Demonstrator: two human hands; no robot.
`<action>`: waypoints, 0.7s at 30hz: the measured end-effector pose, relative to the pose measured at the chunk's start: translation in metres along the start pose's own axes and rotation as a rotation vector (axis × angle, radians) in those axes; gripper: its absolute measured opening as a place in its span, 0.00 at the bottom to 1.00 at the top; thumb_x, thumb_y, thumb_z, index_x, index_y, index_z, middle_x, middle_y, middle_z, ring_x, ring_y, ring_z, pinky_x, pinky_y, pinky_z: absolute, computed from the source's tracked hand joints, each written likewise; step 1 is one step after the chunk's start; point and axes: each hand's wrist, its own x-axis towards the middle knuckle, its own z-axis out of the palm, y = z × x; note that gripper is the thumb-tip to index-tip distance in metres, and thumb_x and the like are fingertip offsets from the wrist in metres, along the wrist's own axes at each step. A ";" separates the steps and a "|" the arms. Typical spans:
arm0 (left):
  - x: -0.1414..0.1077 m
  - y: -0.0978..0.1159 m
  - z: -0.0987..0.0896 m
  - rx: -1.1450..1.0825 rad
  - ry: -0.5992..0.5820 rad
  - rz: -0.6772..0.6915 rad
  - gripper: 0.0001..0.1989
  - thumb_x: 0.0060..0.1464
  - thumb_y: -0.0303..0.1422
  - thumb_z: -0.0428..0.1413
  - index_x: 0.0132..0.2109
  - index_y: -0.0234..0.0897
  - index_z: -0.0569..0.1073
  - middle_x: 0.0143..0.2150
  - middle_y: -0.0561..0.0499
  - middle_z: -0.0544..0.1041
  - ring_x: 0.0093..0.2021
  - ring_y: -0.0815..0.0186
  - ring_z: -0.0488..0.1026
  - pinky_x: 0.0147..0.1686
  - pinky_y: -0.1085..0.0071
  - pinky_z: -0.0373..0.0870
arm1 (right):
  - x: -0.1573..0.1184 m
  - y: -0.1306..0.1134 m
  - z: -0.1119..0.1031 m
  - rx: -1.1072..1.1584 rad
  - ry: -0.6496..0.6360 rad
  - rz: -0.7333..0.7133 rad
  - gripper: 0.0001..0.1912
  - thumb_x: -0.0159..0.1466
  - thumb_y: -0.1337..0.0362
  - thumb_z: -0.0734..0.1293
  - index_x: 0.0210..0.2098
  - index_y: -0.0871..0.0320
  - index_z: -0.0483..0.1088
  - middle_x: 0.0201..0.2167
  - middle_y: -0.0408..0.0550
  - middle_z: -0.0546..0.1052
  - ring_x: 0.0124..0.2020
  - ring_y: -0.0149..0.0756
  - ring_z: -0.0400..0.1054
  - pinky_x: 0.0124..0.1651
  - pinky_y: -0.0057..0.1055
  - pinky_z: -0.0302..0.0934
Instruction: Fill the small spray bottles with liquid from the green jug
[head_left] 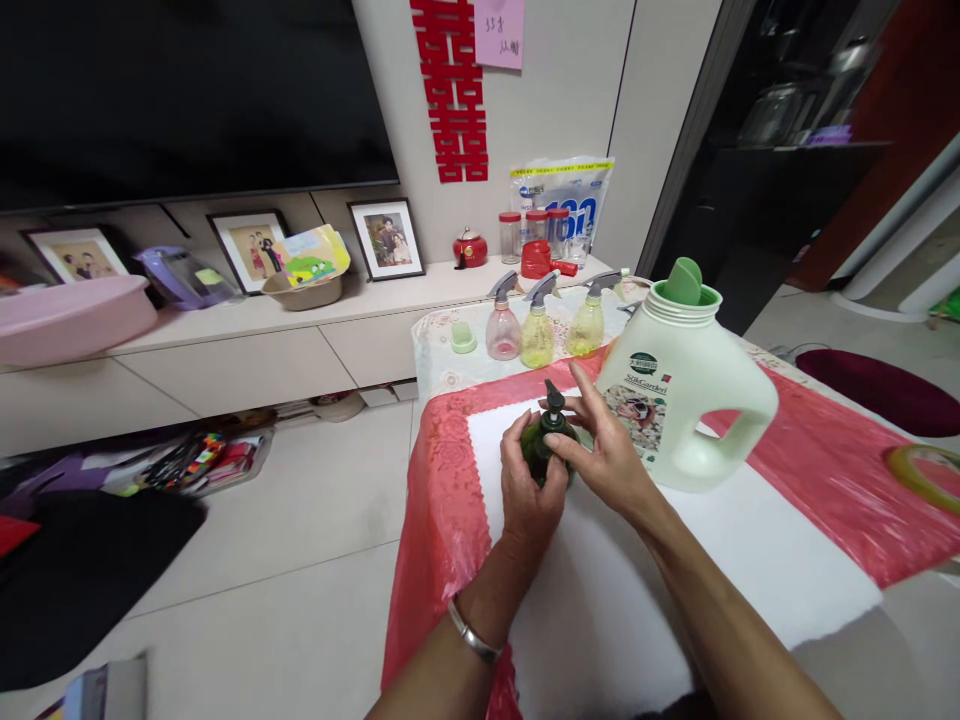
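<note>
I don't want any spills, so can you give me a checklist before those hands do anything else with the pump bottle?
1. Pump bottle held: ok, left hand around it, right hand touching it near the pump.
2. Pump screwed tight: cannot tell, fingers cover the join.
3. Jug upright: ok.
4. Jug closed: not ok, its green spout is uncovered.
5. Spray bottles upright: ok, all three.
</note>
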 end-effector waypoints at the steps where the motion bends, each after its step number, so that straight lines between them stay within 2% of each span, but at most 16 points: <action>1: 0.000 0.000 0.000 -0.006 -0.004 0.006 0.26 0.58 0.29 0.54 0.63 0.36 0.61 0.61 0.37 0.70 0.62 0.54 0.69 0.60 0.54 0.69 | -0.001 -0.001 0.000 0.039 -0.023 0.008 0.44 0.64 0.61 0.66 0.74 0.52 0.43 0.52 0.48 0.72 0.54 0.36 0.67 0.60 0.37 0.60; 5: 0.000 0.001 0.000 -0.014 0.000 0.007 0.26 0.58 0.30 0.55 0.63 0.37 0.61 0.60 0.37 0.71 0.62 0.53 0.69 0.59 0.54 0.69 | -0.002 0.001 0.002 0.106 0.004 0.034 0.43 0.64 0.62 0.66 0.74 0.53 0.45 0.46 0.46 0.74 0.49 0.33 0.69 0.57 0.35 0.61; 12: -0.002 -0.002 0.000 0.017 0.008 -0.022 0.27 0.57 0.30 0.55 0.62 0.35 0.61 0.60 0.35 0.70 0.62 0.52 0.70 0.60 0.53 0.69 | 0.003 0.005 0.010 0.094 0.148 0.073 0.51 0.55 0.60 0.74 0.72 0.59 0.50 0.41 0.46 0.74 0.45 0.35 0.69 0.57 0.37 0.63; 17: 0.000 0.001 0.000 -0.016 -0.003 0.007 0.26 0.57 0.30 0.55 0.63 0.36 0.61 0.61 0.37 0.71 0.62 0.53 0.69 0.60 0.53 0.69 | -0.001 0.001 0.005 0.126 0.029 0.072 0.50 0.60 0.60 0.70 0.74 0.57 0.42 0.49 0.50 0.73 0.52 0.36 0.68 0.61 0.38 0.60; 21: 0.001 0.003 -0.001 -0.025 -0.018 0.023 0.26 0.58 0.29 0.55 0.62 0.37 0.61 0.61 0.37 0.71 0.63 0.53 0.69 0.61 0.53 0.69 | -0.002 0.001 0.004 0.182 0.020 0.078 0.46 0.62 0.60 0.68 0.74 0.56 0.45 0.46 0.48 0.73 0.50 0.35 0.69 0.58 0.36 0.62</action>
